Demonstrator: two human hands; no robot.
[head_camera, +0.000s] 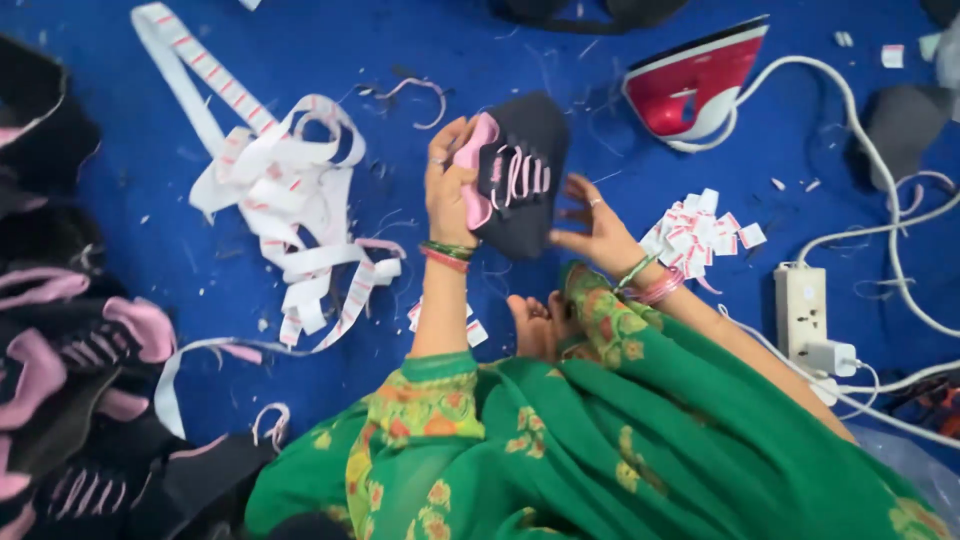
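My left hand (449, 185) grips a black shoe upper (525, 150) with pink lining and pink laces, held up over the blue floor cloth (120, 260). My right hand (590, 225) hovers just right of the piece, fingers spread, touching or nearly touching its lower edge. Both wrists carry bangles. Green patterned clothing (560, 440) fills the bottom of the view, and a bare foot (535, 325) shows under the hands.
A long white label ribbon with red marks (280, 190) lies tangled at left. Cut white labels (700, 230) are piled right of my hands. A stack of black and pink uppers (70, 350) sits at far left. A red iron (695, 85), a power strip (802, 305) and white cables lie right.
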